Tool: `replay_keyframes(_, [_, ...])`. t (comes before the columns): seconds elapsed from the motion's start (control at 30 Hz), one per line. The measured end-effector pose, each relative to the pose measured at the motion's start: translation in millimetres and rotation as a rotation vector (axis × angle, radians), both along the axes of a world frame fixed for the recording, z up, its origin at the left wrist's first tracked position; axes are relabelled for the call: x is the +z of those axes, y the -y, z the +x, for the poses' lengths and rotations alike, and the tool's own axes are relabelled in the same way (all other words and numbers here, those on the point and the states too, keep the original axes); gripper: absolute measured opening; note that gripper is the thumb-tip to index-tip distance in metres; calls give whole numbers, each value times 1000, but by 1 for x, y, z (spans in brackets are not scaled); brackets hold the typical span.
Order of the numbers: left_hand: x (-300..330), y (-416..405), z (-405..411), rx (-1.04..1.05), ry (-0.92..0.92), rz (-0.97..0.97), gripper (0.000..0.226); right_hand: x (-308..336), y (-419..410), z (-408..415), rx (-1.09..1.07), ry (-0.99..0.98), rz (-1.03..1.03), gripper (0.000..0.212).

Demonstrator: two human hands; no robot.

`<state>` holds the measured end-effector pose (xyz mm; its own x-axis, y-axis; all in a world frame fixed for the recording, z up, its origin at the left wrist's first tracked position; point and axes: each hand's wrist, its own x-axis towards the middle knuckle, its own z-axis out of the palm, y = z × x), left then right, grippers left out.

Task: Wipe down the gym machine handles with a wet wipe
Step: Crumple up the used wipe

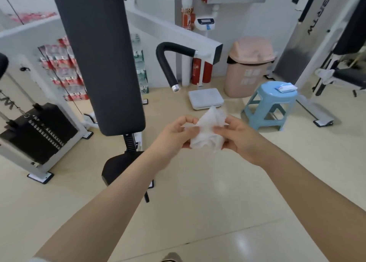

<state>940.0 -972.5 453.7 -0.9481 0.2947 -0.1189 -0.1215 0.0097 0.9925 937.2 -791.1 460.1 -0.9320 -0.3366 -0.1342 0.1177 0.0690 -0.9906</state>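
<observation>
While the crumpled white wet wipe (206, 132) was pinched by both the left hand (176, 136) and right hand (240, 140), it should be opened flat for the curved black foam handle (168, 63).

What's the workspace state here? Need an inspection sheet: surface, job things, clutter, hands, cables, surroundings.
Surface: glossy beige floor, bare where visible.
Job things: white wipe held crumpled in front of the body; curved black handle beyond, untouched; wipe pack on blue stool.
Clutter: white scale on floor; pink bin by the wall.
Hands: left hand and right hand both pinch the wipe.
Cables: machine cable above weight stack.
Surroundings: black back pad, stacked drink packs, second machine far right.
</observation>
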Motion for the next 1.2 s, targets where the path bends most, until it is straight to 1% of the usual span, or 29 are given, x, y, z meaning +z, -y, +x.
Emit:
replay_keyframes(0.1, [1,-48,-38,-33,-12,-8,30,-2,-53,-29,-47,-31,-37,24])
replay_keyframes(0.23, [-8,-108,-100,-75,-34,-88,37,-13,-110,-88,-158,-64,14,27])
replay_keyframes(0.3, [-15,-138,-146,-32,-27,-150,36,-20,-136,-129,-175,-64,99,30])
replay_keyframes(0.4, [-26,-183,-224,27,-74,-283,28,-24,-175,-201,-205,-51,243,34])
replay_keyframes(0.5, [-29,-230,-308,40,-84,-435,27,-20,-209,-273,-291,-57,319,22])
replay_keyframes(0.57, [-29,-261,-360,40,-57,-505,26,-19,-233,-322,-349,-156,493,12])
replay_keyframes(0.63, [-30,-292,-411,48,-16,-524,29,-19,-259,-373,-419,-232,603,10])
replay_keyframes(0.7, [-30,-319,-455,70,66,-492,30,-22,-284,-422,-492,-253,578,19])
replay_keyframes(0.77, [-30,-345,-493,91,153,-355,33,-29,-304,-464,-511,-280,535,22])
replay_keyframes(0.87, [-37,-380,-552,162,252,-141,33,-45,-327,-528,-424,-368,561,15])
replay_keyframes(0.93, [-40,-404,-599,174,309,-54,36,-54,-344,-576,-383,-380,552,11])
replay_keyframes(1.0, [-46,-428,-650,178,314,-25,33,-61,-365,-629,-358,-372,528,11])
replay_keyframes(1.1, [-53,-462,-730,168,283,-44,24,-61,-402,-709,-281,-348,566,24])
replay_keyframes(1.17, [-54,-479,-784,152,248,-55,24,-54,-427,-763,-216,-317,555,30])
replay_keyframes(1.2, [-53,-486,-808,151,247,-54,25,-51,-439,-788,-185,-294,520,28])
